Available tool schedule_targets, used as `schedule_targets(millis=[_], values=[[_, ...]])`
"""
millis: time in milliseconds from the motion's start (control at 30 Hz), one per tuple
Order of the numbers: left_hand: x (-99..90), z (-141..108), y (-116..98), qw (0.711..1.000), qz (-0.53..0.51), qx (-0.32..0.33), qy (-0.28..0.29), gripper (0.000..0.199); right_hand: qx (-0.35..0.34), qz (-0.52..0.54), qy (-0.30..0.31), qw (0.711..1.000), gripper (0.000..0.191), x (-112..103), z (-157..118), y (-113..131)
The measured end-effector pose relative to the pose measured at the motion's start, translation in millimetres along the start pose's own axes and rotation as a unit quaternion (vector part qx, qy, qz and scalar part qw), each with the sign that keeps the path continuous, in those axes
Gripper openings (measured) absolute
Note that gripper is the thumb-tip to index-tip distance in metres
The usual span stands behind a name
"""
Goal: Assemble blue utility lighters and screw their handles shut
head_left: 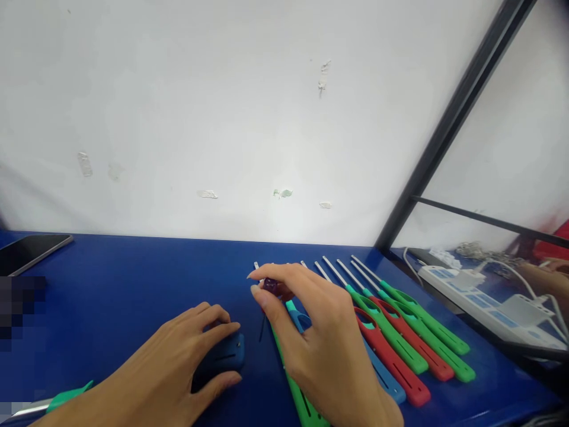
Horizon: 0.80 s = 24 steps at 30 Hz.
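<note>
My left hand [195,350] rests on the blue table, its fingers and thumb curled around a dark blue handle-like piece [230,352] with a slot near its end. My right hand [311,332] is raised a little to the right of it, thumb and index finger pinching a small dark purple piece [270,285]. Beneath and beside my right hand lie several long lighters with metal tips: a green one [306,409], a blue one [391,382], a red one [411,382] and more green ones [453,341]. My right hand partly covers the nearest ones.
The blue table [146,267] meets a white wall. A phone [31,252] lies at the far left. A green piece with a metal rod [66,398] is at the lower left. Right of a black frame post [413,178] are a white power strip [480,302] and a person's blurred hand [544,281].
</note>
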<state>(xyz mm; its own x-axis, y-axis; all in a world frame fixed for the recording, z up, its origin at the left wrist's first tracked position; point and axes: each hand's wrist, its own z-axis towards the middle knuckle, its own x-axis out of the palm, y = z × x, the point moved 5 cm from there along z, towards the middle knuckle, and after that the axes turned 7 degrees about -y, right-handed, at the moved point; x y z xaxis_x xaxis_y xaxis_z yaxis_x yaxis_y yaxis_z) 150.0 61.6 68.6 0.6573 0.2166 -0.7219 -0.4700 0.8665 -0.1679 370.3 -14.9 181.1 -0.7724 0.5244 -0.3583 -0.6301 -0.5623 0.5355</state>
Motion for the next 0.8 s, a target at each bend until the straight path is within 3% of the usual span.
schedule_targets(millis=[167,400,800], values=[[8.7,-4,-2,1.000,0.009,0.028,-0.005,0.027,0.016,0.021,0.031,0.999,0.019,9,-1,-3],[4.0,-1,-10,0.995,0.037,0.091,-0.018,0.025,0.014,0.032,0.036,0.999,0.019,12,-1,-5],[4.4,-2,-17,0.991,0.072,0.116,-0.003,0.039,0.020,0.043,0.047,0.998,0.017,18,-2,-8]])
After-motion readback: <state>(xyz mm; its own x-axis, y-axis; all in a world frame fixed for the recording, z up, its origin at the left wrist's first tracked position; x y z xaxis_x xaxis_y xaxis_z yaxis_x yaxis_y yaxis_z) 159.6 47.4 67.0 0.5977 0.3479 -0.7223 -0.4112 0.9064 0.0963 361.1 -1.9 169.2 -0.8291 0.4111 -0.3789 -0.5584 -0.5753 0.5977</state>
